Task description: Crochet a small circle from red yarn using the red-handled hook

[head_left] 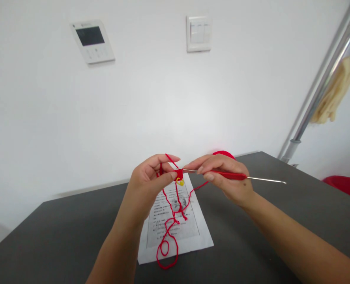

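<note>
My left hand [152, 173] pinches a small piece of red crochet work [178, 174] between thumb and fingers, with red yarn [171, 160] running up over the index finger. A yellow stitch marker [180, 182] hangs from the piece's lower edge. My right hand [225, 173] grips a crochet hook [232, 175] by its red handle. The hook's thin metal end points left and meets the crochet work; whether it sits inside a stitch is too small to tell. A second metal shaft sticks out to the right. Loose yarn [167, 232] trails down in loops below my hands.
A printed sheet of paper [189, 240] lies on the dark table [83, 236] under the yarn. Behind my right hand is a red yarn ball [223, 154]. A white wall with a switch panel rises behind. At right stand a metal pole [319, 94] and a red rounded object [345, 185].
</note>
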### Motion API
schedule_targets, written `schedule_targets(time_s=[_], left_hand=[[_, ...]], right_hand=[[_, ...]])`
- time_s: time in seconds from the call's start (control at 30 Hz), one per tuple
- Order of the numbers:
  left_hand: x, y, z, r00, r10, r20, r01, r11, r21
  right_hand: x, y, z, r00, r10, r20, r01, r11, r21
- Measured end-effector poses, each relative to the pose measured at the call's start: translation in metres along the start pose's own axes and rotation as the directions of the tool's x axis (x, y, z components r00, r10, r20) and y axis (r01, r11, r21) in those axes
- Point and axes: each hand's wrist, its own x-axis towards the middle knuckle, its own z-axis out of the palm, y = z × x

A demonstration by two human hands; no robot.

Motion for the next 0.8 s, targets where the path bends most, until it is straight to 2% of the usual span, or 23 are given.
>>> schedule_targets(time_s=[0.17, 0.3, 0.53, 0.67, 0.8], left_hand=[[-0.002, 0.000, 0.001, 1.000, 0.009, -0.010, -0.007, 0.993, 0.121], [-0.003, -0.001, 0.002, 0.999, 0.033, -0.021, -0.028, 0.976, 0.215], [-0.006, -0.002, 0.005, 0.995, 0.084, -0.048, -0.059, 0.923, 0.380], [-0.008, -0.003, 0.006, 0.971, 0.237, -0.030, -0.180, 0.811, 0.557], [-0.010, -0.002, 0.008, 0.908, 0.409, 0.090, -0.341, 0.595, 0.728]], right_hand=[[0.003, -0.003, -0.010, 0.990, -0.019, 0.143, 0.020, 1.000, -0.009], [0.005, -0.006, -0.016, 0.973, -0.014, 0.229, 0.039, 0.994, -0.104], [0.007, -0.011, -0.018, 0.960, 0.023, 0.278, 0.055, 0.961, -0.271], [0.007, -0.013, -0.015, 0.957, 0.014, 0.290, 0.091, 0.934, -0.345], [0.004, -0.011, -0.013, 0.949, -0.003, 0.316, 0.133, 0.910, -0.393]])
